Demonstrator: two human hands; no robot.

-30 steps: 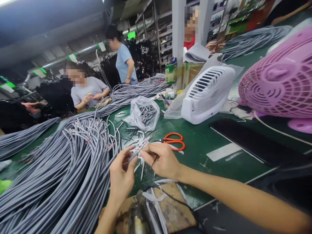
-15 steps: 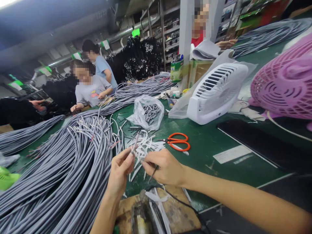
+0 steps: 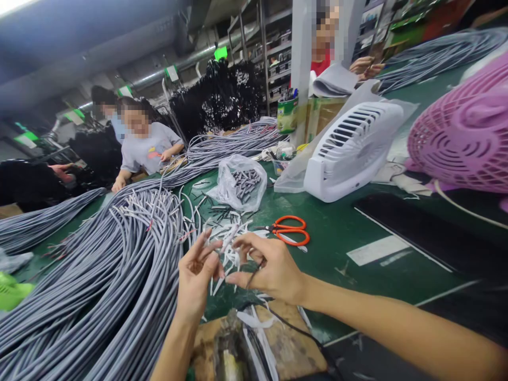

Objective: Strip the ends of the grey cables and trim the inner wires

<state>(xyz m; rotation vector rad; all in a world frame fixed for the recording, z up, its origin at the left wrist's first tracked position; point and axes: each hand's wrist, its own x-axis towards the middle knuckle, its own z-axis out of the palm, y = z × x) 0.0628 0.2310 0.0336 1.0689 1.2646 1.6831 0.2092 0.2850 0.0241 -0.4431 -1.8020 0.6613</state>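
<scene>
My left hand (image 3: 200, 272) hovers over the pile of white strips (image 3: 230, 243), fingers apart, with nothing visible in it. Facing it, my right hand (image 3: 273, 267) has thumb and forefinger spread, while its other fingers keep a thin dark tool (image 3: 255, 273) against the palm; its exact kind is unclear. Orange-handled scissors (image 3: 291, 230) lie just beyond my right hand, their tips over the strips. Behind the strips stands a clear plastic bag (image 3: 257, 182) holding short grey pieces (image 3: 245, 182). Grey cables (image 3: 130, 264) with stripped ends fill the left side.
A worn wooden board (image 3: 293, 338) with a dark metal fixture (image 3: 232, 352) is closest to me. A white fan (image 3: 353, 151), a pink fan (image 3: 460, 132) and a black flat object (image 3: 413, 227) stand to the right. Co-workers (image 3: 148, 143) sit across the green table (image 3: 325, 248).
The grey piece pinched in my left hand is gone from it, and those fingers have spread. My right thumb and forefinger have opened. A co-worker in the background has moved left.
</scene>
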